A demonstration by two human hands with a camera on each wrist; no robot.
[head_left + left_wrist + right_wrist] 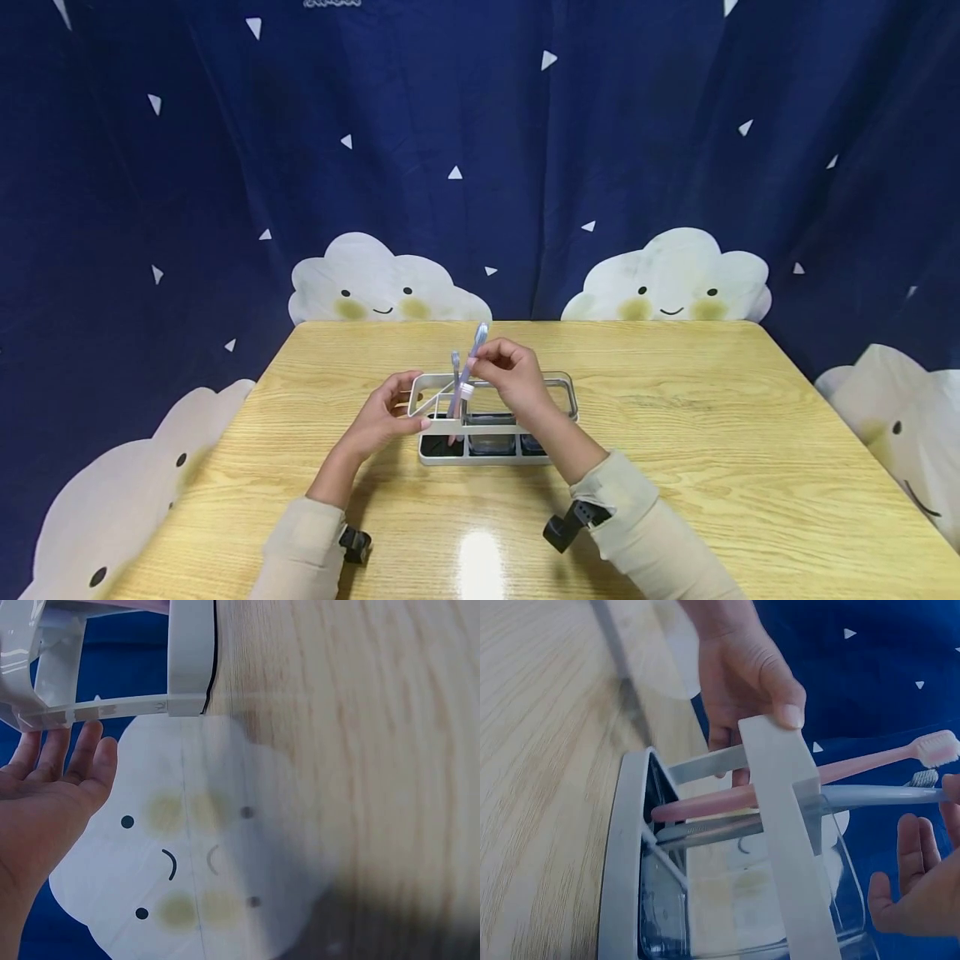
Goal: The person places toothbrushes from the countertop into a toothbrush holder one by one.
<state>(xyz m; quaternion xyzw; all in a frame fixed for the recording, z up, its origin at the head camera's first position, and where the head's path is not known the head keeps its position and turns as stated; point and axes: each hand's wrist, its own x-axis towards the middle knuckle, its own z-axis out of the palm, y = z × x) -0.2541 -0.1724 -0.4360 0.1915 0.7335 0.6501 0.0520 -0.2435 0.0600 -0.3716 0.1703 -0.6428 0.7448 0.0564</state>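
A white toothbrush holder stands on the table. My left hand grips the left end of its upper frame, the thumb on the front corner and the fingers at the back. My right hand pinches a light blue toothbrush near its top, and that brush slants down into the holder's left section. Beside it leans a pink toothbrush, its handle end low inside the frame. Close behind the blue brush show the grey bristles of a brush head.
Clear cups sit in the middle and right sections of the holder. The wooden table reaches back to a dark blue curtain with cloud prints. Each wrist wears a black camera mount.
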